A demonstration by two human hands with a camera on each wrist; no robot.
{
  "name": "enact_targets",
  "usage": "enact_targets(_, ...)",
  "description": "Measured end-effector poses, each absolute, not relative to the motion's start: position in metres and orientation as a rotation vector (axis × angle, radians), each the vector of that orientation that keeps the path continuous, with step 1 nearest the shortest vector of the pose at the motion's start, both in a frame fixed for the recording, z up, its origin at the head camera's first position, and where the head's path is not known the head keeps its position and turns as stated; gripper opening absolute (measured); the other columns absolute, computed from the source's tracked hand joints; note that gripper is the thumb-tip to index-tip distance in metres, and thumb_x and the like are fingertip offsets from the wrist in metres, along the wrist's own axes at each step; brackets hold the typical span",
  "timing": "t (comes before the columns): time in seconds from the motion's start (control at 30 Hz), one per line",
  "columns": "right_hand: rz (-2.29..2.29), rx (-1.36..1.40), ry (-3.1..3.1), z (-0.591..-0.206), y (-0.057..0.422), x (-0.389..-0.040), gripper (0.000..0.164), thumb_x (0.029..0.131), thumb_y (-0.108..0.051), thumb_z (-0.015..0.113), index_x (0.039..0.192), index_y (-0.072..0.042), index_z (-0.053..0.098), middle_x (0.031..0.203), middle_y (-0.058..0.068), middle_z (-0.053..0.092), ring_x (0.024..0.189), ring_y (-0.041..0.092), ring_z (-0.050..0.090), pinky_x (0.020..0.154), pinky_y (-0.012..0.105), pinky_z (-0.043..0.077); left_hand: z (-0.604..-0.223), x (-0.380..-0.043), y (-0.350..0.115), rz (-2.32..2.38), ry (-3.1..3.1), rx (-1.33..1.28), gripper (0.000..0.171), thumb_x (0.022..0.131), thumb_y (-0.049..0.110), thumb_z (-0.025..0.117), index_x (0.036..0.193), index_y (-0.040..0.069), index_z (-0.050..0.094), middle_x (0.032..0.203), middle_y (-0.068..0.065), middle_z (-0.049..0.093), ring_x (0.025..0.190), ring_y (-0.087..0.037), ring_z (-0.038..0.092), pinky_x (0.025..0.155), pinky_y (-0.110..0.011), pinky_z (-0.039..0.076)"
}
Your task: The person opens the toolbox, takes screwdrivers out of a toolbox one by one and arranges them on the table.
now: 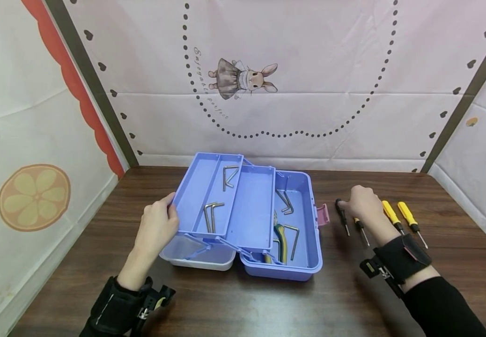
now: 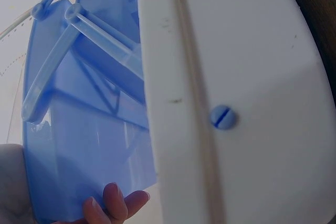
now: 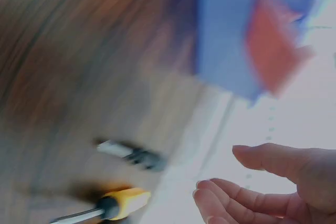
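Observation:
An opened blue toolbox (image 1: 283,275) stands mid-table with its stepped trays swung leftward. My left hand (image 1: 155,230) holds the outer edge of the upper tray (image 1: 196,182), thumb at the rim; its fingertips (image 2: 116,203) show under the blue plastic in the left wrist view. L-shaped hex keys (image 1: 224,179) lie in that tray, and others rest in the base beside green-and-yellow pliers (image 1: 283,243). My right hand (image 1: 367,206) hovers over several screwdrivers, thumb and fingers apart with nothing between. A black-handled screwdriver (image 1: 341,214) lies nearest it; a yellow one (image 1: 360,227) is partly hidden beneath.
Two yellow-handled screwdrivers (image 1: 409,217) lie right of the right hand. The toolbox's pink latch (image 1: 322,215) sticks out toward them. Under the trays is the whitish lid (image 1: 201,262). Printed cloth walls (image 1: 310,84) border the wooden table (image 1: 243,309).

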State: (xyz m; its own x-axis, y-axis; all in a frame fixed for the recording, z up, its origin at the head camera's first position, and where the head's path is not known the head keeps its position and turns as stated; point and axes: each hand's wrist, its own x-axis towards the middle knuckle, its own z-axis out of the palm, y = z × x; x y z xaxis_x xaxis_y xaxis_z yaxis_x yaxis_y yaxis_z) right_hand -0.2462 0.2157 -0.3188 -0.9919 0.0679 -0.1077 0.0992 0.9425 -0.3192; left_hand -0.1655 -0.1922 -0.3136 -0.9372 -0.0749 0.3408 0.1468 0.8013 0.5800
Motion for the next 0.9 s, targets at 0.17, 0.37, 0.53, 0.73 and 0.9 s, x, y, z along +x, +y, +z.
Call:
enact_targets(0.17,-0.616,-0.06,3.077,-0.305,0.206,-0.226,0.032,0.083,-0.026,0.059,0.075,0.004,0.067,0.061,0.006,0.056,0.053,0.018,0.047,0.045,0.029,0.037,-0.312,-0.166,-0.192,-0.881,-2.633,-0.051,0.036,0.089,0.001,0.038,0.119,-0.017,0.044,0.109,-0.035,0.052,0.09,-0.04,0.057,0.064,-0.046,0.05)
enact_targets(0.37,-0.672,-0.247,3.089,-0.305,0.193,-0.203,0.029,0.081,-0.027,0.061,0.073,0.001,0.068,0.063,0.006,0.061,0.051,0.016,0.048,0.043,0.028,0.038,-0.313,-0.166,-0.192,-0.879,-2.642,-0.045,0.036,0.089,0.001,0.038,0.119,-0.017,0.044,0.11,-0.035,0.051,0.091,-0.04,0.057,0.064,-0.045,0.05)
enact_targets(0.53,-0.716,-0.312,3.067,-0.31,0.185,-0.191,0.03,0.08,-0.031,0.064,0.07,-0.004,0.069,0.059,0.004,0.059,0.05,0.014,0.046,0.042,0.028,0.036,-0.313,-0.166,-0.192,-0.877,-2.639,-0.045,0.036,0.089,0.001,0.038,0.119,-0.017,0.044,0.109,-0.035,0.051,0.093,-0.04,0.056,0.067,-0.048,0.049)
enact_targets(0.73,-0.842,-0.319,2.899,-0.318,0.178,-0.181,0.037,0.08,-0.04,0.062,0.069,-0.004,0.068,0.053,0.003,0.056,0.046,0.013,0.049,0.042,0.026,0.036,-0.313,-0.166,-0.192,-0.871,-2.63,-0.052,0.036,0.088,0.001,0.038,0.118,-0.017,0.045,0.108,-0.035,0.052,0.093,-0.04,0.056,0.068,-0.049,0.048)
enact_targets(0.9,-0.916,-0.284,2.807,-0.325,0.172,-0.179,0.039,0.08,-0.036,0.063,0.084,0.002,0.068,0.062,0.006,0.062,0.052,0.017,0.057,0.048,0.028,0.046,-0.313,-0.165,-0.192,-0.883,-2.636,-0.053,0.036,0.088,0.001,0.038,0.119,-0.018,0.044,0.109,-0.035,0.051,0.093,-0.041,0.056,0.067,-0.048,0.048)
